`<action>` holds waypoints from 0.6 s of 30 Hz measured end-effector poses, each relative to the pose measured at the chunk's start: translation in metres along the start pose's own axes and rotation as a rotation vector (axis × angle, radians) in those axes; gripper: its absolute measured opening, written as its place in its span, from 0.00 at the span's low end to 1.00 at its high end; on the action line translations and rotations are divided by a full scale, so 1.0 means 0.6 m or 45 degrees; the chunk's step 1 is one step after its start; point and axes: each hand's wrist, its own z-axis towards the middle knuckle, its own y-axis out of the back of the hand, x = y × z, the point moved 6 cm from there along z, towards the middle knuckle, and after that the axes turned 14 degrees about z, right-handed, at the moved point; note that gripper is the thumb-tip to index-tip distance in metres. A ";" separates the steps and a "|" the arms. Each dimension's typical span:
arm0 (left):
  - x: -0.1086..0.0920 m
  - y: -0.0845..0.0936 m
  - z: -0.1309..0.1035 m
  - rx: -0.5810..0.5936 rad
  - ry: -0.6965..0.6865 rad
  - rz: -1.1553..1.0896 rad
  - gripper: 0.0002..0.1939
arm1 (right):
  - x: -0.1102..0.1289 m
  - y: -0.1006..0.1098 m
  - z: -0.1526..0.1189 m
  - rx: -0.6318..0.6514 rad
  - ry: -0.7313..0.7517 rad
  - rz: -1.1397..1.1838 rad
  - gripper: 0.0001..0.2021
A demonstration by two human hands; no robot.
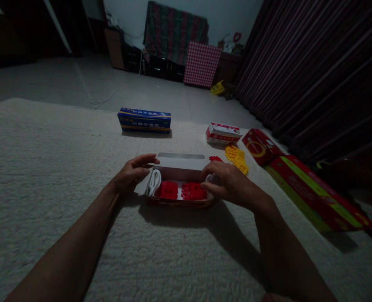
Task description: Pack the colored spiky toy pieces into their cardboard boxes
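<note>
An open box (179,202) with its white lid flap raised stands on the pale textured cover. Inside it lie two clusters of red pieces (168,190) side by side, with a folded white cable (154,182) at the left end. My left hand (131,172) is at the box's left rear corner, fingers apart, holding nothing. My right hand (225,180) reaches over the right end, thumb and fingers apart around something whitish and hard to make out. Just behind my right hand are a red piece (216,159) and a yellow pile of pieces (237,159).
A blue box (144,121) stands beyond the open box. A red and white box (223,133), a dark red box (260,147) and a large red and green carton (314,193) are to the right. Past the cover's far edge lies the tiled floor.
</note>
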 end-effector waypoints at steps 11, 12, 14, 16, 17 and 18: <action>0.006 0.005 -0.002 -0.004 0.068 0.006 0.23 | -0.245 0.067 -0.018 -0.737 -0.504 -0.059 0.07; 0.005 0.005 -0.002 -0.009 0.072 0.009 0.23 | -0.260 0.056 -0.019 -0.729 -0.548 -0.054 0.06; 0.003 0.005 -0.004 -0.031 0.082 0.022 0.22 | -0.282 0.038 -0.020 -0.725 -0.615 -0.049 0.06; 0.000 0.004 -0.005 -0.046 0.098 0.026 0.22 | -0.295 0.026 -0.018 -0.731 -0.664 -0.062 0.06; -0.001 0.003 -0.006 -0.049 0.107 0.022 0.22 | -0.301 0.022 -0.015 -0.727 -0.696 -0.074 0.07; -0.002 0.002 -0.006 -0.047 0.116 0.015 0.22 | -0.306 0.019 -0.010 -0.715 -0.730 -0.089 0.09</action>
